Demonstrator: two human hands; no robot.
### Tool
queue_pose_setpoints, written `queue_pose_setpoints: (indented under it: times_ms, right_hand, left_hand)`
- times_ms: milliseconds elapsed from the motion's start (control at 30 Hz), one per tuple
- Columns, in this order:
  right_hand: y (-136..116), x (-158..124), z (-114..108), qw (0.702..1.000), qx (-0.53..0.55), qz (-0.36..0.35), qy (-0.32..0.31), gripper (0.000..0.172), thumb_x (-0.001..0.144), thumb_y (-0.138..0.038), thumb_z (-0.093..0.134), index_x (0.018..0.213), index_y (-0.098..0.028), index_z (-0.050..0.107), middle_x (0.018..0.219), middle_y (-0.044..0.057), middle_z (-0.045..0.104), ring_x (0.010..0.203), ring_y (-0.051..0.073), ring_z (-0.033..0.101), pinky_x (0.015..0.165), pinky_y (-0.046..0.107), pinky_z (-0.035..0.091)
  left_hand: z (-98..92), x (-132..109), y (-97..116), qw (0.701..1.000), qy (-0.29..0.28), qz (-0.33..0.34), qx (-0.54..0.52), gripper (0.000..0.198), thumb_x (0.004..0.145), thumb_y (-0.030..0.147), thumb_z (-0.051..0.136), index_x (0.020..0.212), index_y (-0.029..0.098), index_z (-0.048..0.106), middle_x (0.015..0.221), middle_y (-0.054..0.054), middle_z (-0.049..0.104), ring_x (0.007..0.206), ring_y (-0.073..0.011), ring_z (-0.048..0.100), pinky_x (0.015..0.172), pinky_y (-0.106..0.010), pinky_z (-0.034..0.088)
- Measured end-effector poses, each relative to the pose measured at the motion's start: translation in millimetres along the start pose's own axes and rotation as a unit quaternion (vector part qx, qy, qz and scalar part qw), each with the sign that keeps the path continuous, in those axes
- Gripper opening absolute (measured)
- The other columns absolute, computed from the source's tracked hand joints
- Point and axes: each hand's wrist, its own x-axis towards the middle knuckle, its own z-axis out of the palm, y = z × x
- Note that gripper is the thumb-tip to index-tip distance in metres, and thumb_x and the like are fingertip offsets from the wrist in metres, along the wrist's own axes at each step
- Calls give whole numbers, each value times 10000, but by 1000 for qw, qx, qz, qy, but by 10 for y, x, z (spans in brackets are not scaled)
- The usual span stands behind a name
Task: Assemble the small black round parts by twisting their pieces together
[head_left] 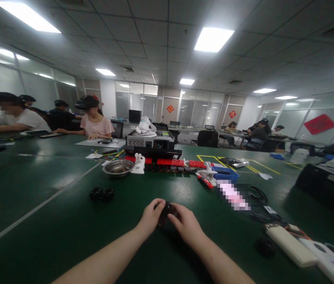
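Note:
My left hand [152, 215] and my right hand [186, 221] meet over the green table, closed around one small, round black part [167, 208]. It looks like a little wheel, though fingers cover most of it. Thumbs rest on its near side, and the other fingers wrap round its outer edges. To the left, apart from my hands, lie black wheel-like parts [101, 194] side by side. Another dark round part [265, 246] sits at the right, close to a cream-coloured block. Beyond my hands stands a metal bowl [118, 168] with small pieces in it.
Behind the bowl runs a row of red boxes [171, 162]. A red-handled tool [205, 181], a blue bin [226, 173] and black cables [258, 195] lie to the right. A cream block [291, 245] is near the right edge. People sit at the left [96, 124].

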Motion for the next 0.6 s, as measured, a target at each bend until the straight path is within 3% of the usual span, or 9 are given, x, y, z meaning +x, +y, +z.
queue_pose_setpoints:
  times_ms: [100, 200, 300, 400, 467, 600]
  right_hand:
    - [-34, -20, -25, 999, -11, -32, 8, 389, 732, -249, 504, 1117, -233, 453, 997, 26, 550, 773, 138, 521, 689, 239, 399]
    - [-15, -22, -19, 1000, 17, -2, 19, 394, 745, -308, 491, 1127, -228, 439, 962, 25, 561, 709, 126, 525, 657, 237, 405]
    - [72, 6, 17, 996, 62, 60, 15, 358, 798, -440, 364, 964, -174, 536, 768, 25, 594, 644, 126, 536, 596, 229, 405]
    - [169, 39, 70, 984, 101, 138, -45, 530, 796, -551, 228, 716, -138, 551, 530, 9, 540, 428, 106, 481, 434, 217, 365]
    - [195, 51, 100, 973, 134, 174, -75, 556, 780, -583, 210, 702, -135, 530, 465, -7, 500, 335, 93, 420, 355, 209, 319]
    - [127, 38, 108, 978, 146, 141, -39, 448, 796, -513, 284, 727, -139, 521, 523, -4, 512, 410, 100, 466, 394, 203, 354]
  left_hand:
    - [0, -5, 38, 999, -18, -8, -26, 387, 721, 500, 366, 833, 145, 471, 578, 10, 533, 377, -106, 489, 339, -193, 323]
    - [-2, -25, 58, 1000, -14, -2, -4, 374, 714, 479, 392, 832, 140, 498, 615, -1, 541, 414, -112, 497, 350, -195, 332]
    - [-4, -68, 68, 996, -4, 47, 81, 332, 685, 442, 473, 835, 150, 531, 696, -27, 569, 567, -154, 546, 444, -221, 400]
    - [-8, -138, 101, 977, -10, 127, 172, 289, 669, 387, 536, 861, 172, 554, 777, -39, 594, 725, -181, 553, 636, -256, 426]
    - [-9, -179, 131, 968, -16, 148, 200, 297, 668, 379, 546, 893, 184, 550, 812, -41, 599, 754, -187, 551, 679, -263, 416]
    - [-15, -183, 144, 969, -18, 155, 193, 341, 673, 421, 538, 915, 182, 537, 830, -45, 599, 778, -190, 552, 702, -267, 417]
